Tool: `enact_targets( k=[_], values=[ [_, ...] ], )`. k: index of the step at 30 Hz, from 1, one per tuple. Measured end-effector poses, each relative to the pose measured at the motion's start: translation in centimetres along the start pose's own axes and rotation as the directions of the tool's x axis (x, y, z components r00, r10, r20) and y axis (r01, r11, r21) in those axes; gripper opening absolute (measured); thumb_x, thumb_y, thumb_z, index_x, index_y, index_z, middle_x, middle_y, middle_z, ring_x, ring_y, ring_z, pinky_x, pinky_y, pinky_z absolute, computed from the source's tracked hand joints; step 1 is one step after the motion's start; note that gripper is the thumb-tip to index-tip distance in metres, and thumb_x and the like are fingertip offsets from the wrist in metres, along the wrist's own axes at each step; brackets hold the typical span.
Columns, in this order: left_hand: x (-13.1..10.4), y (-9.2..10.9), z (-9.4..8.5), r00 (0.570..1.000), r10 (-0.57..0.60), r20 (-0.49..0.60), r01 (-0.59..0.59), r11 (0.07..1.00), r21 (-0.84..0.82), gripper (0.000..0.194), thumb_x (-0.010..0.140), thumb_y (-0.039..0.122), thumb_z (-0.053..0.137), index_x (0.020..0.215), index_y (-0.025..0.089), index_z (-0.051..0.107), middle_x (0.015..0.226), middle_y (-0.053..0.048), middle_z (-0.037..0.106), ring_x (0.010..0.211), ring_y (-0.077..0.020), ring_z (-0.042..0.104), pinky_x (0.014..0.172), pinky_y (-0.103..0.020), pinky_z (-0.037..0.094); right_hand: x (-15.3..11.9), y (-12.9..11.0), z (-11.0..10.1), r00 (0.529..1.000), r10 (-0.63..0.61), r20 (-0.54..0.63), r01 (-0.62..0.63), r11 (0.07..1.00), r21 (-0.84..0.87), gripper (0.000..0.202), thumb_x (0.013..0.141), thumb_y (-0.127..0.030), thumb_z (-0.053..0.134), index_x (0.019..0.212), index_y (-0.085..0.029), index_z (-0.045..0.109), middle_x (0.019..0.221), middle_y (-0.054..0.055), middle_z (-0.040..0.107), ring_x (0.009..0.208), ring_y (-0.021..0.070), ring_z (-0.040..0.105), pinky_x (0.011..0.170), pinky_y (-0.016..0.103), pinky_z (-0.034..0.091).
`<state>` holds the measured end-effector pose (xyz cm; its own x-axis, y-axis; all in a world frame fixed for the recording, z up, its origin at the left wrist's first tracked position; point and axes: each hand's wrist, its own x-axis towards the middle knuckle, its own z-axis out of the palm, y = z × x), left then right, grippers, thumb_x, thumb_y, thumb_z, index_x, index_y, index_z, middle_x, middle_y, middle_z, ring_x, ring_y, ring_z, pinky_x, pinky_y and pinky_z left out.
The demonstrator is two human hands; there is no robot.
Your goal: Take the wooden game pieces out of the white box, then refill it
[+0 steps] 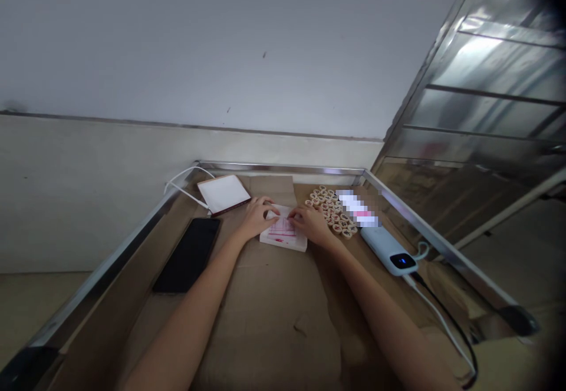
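A small white box (283,239) with pink and red markings lies flat on the cardboard, between my two hands. My left hand (257,219) is curled at its left side, thumb and fingers bent around the far left corner. Over the box's right part, my right hand (309,223) has its fingertips drawn together on the top face. Anything between those fingertips is too small to make out. Just right of my right hand sit several small round pale pieces (328,208) with dark and red marks, grouped close together.
At left lie a black phone (188,255) and a white-topped box (224,193) beside a white cable. On the right are a lit, blurred-out screen (359,209) and a light blue power bank (385,249) with cables. A metal rim (283,168) borders the cardboard-covered table (269,326).
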<state>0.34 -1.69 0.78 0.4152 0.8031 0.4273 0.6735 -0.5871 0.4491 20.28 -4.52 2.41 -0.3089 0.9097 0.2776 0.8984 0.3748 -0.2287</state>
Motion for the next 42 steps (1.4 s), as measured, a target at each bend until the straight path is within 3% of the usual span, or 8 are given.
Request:
enact_targets(
  k=[5, 10, 14, 20, 23, 29, 36, 42],
  values=[
    [0.1, -0.6, 0.2, 1.0, -0.019, 0.02, 0.021, 0.996, -0.089, 0.029, 0.071, 0.016, 0.06, 0.1, 0.02, 0.061, 0.109, -0.005, 0.057, 0.109, -0.0221, 0.047, 0.097, -0.04, 0.036, -0.4, 3.1, -2.1, 0.992, 0.121, -0.037, -0.118, 0.991, 0.066, 0.02, 0.084, -0.031, 0.051, 0.096, -0.025, 0.066, 0.106, 0.003, 0.066, 0.102, 0.0219, 0.055, 0.092, 0.038, 0.031],
    [0.0, -1.1, 0.2, 0.991, -0.114, 0.067, 0.129, 0.948, -0.29, 0.053, 0.068, 0.013, 0.058, 0.121, 0.018, 0.048, 0.121, -0.009, 0.054, 0.107, -0.0213, 0.053, 0.094, -0.037, 0.041, -1.4, 5.6, -3.0, 0.988, 0.042, 0.15, -0.05, 0.997, 0.056, 0.036, 0.071, -0.029, 0.064, 0.107, -0.024, 0.063, 0.119, 0.006, 0.059, 0.111, 0.0248, 0.051, 0.093, 0.037, 0.035],
    [0.0, -1.8, 0.2, 0.984, -0.128, 0.123, 0.16, 0.94, -0.3, 0.045, 0.068, 0.017, 0.061, 0.112, 0.017, 0.055, 0.116, -0.009, 0.058, 0.106, -0.0227, 0.054, 0.095, -0.038, 0.04, -1.7, 5.6, -3.1, 0.982, -0.027, 0.187, 0.016, 0.998, 0.065, 0.039, 0.067, -0.031, 0.068, 0.105, -0.026, 0.064, 0.116, 0.004, 0.061, 0.109, 0.0238, 0.051, 0.092, 0.035, 0.037],
    [0.4, -2.8, 0.7, 0.974, -0.115, 0.194, 0.174, 0.932, -0.317, 0.039, 0.065, 0.016, 0.062, 0.104, 0.018, 0.061, 0.112, -0.006, 0.062, 0.105, -0.0216, 0.055, 0.095, -0.036, 0.04, -1.7, 5.0, -3.4, 0.976, -0.069, 0.205, 0.053, 0.995, 0.081, 0.02, 0.068, -0.02, 0.061, 0.085, -0.023, 0.07, 0.092, 0.003, 0.068, 0.091, 0.0201, 0.057, 0.081, 0.029, 0.041],
    [0.4, -2.6, 0.6, 0.965, -0.119, 0.235, 0.2, 0.911, -0.362, 0.039, 0.063, 0.014, 0.062, 0.102, 0.016, 0.061, 0.108, -0.007, 0.063, 0.101, -0.021, 0.057, 0.092, -0.035, 0.042, -1.6, 4.7, -4.0, 0.974, -0.085, 0.211, 0.045, 0.981, 0.19, 0.016, 0.069, -0.022, 0.061, 0.082, -0.021, 0.07, 0.087, 0.003, 0.068, 0.085, 0.0184, 0.058, 0.077, 0.028, 0.042],
    [0.3, -1.9, 0.4, 0.954, -0.124, 0.273, 0.229, 0.889, -0.397, 0.037, 0.063, 0.015, 0.062, 0.1, 0.014, 0.06, 0.104, -0.008, 0.064, 0.097, -0.0202, 0.058, 0.089, -0.035, 0.044, -1.4, 2.7, -4.1, 0.997, -0.029, 0.066, 0.002, 0.93, 0.368, 0.022, 0.074, -0.029, 0.06, 0.093, -0.018, 0.065, 0.088, 0.003, 0.065, 0.078, 0.0149, 0.057, 0.067, 0.025, 0.041],
    [0.5, -1.4, 0.8, 0.954, -0.112, 0.278, 0.216, 0.901, -0.377, 0.03, 0.069, 0.025, 0.063, 0.096, 0.015, 0.063, 0.1, -0.007, 0.066, 0.094, -0.0207, 0.058, 0.087, -0.033, 0.044, -1.1, -1.7, -1.3, 0.987, -0.084, 0.134, 0.065, 0.988, 0.138, 0.024, 0.076, -0.031, 0.062, 0.1, -0.027, 0.064, 0.08, -0.002, 0.067, 0.071, 0.0142, 0.06, 0.061, 0.023, 0.036],
    [0.7, -1.4, 0.3, 0.935, -0.093, 0.343, 0.234, 0.887, -0.397, 0.029, 0.079, 0.034, 0.051, 0.099, 0.015, 0.063, 0.105, -0.007, 0.066, 0.099, -0.019, 0.058, 0.089, -0.031, 0.043, -1.2, -3.0, -0.4, 0.986, -0.143, 0.086, 0.143, 0.99, 0.007, 0.032, 0.083, -0.034, 0.055, 0.114, -0.026, 0.058, 0.091, 0.003, 0.069, 0.085, 0.0184, 0.061, 0.078, 0.028, 0.037]
  ],
)
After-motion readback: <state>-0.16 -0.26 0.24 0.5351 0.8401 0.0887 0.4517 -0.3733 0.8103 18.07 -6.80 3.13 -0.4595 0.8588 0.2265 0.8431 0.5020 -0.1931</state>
